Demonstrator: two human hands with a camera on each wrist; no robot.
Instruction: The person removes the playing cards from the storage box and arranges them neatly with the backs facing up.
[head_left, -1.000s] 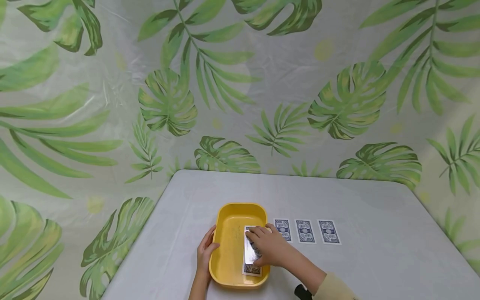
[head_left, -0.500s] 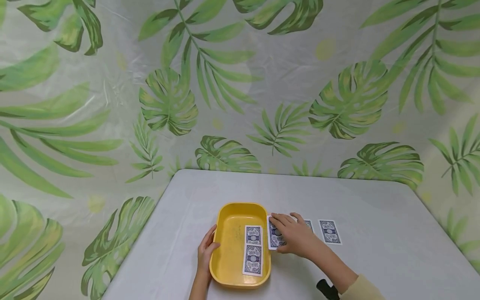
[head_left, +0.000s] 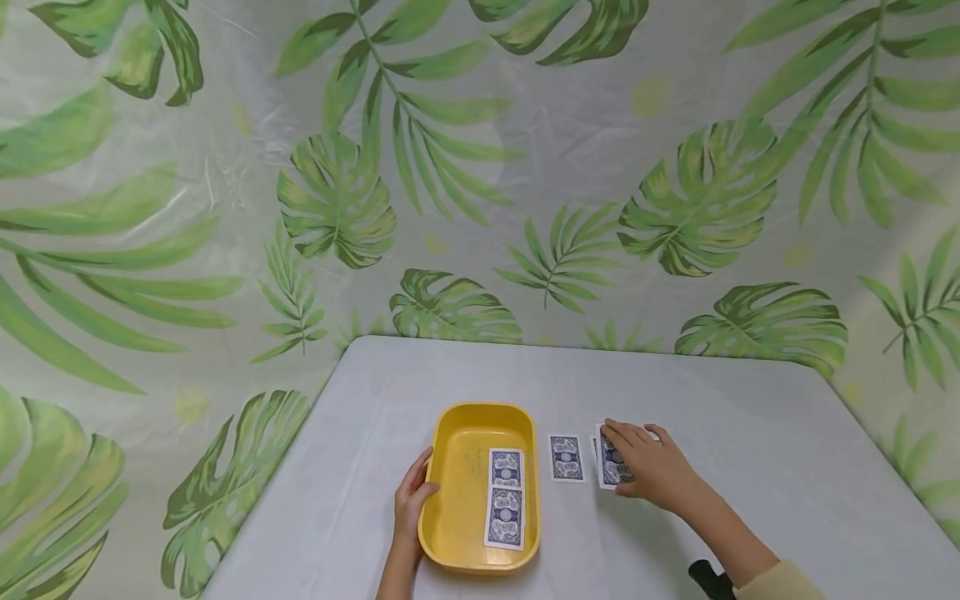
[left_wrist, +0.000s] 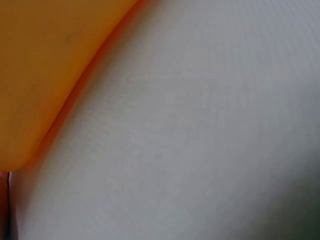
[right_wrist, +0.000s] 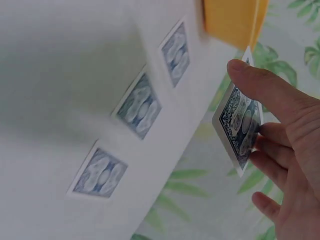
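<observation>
Ideally, the card (right_wrist: 235,119) pinched by the right hand (head_left: 657,472) is kept clear of the three cards beneath (right_wrist: 138,106), while the yellow tray (head_left: 448,537) is gripped by the left hand (head_left: 409,502).

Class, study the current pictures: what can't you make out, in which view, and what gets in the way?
- Head: the laid-out card farthest from the yellow tray, behind the right hand.
- Head: how many cards lie in the tray, because they overlap.
- Head and right wrist: the face of the held card; only its back shows.
- Left wrist: most of the tray, cut off by the top and left edges.
</observation>
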